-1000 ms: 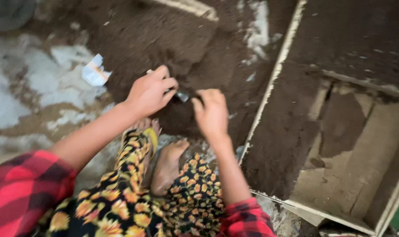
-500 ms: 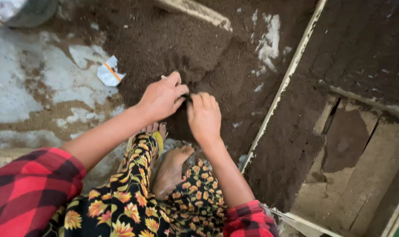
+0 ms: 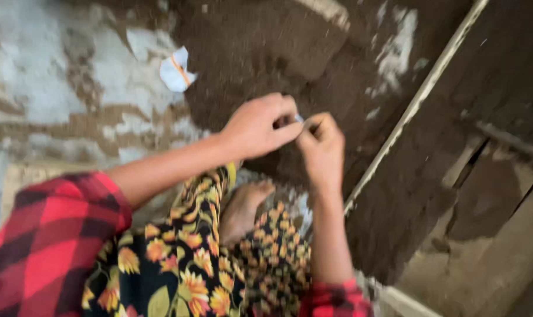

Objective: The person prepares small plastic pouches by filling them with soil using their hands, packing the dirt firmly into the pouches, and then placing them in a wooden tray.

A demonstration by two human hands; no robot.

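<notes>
Much dark soil (image 3: pixel 266 41) over pale floor (image 3: pixel 37 76)

I am reaching both arms forward, sleeves pushed up | my left hand (image 3: pixel 260 125) is curling, fingertips pinching | my right hand (image 3: pixel 321 148) is meeting it, fingers bent, fingertips touching.

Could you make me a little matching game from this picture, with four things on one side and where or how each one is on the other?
Things:
1. scrap of white paper
2. left hand
3. bare foot
4. wooden frame

Places or states:
A. tucked among flowered cloth, below the hands
B. lying alone on the pale floor, upper left
C. running slantwise at the right, dark soil on both sides
D. fingertips meeting the right hand over the soil

Pairs: 1-B, 2-D, 3-A, 4-C
</notes>
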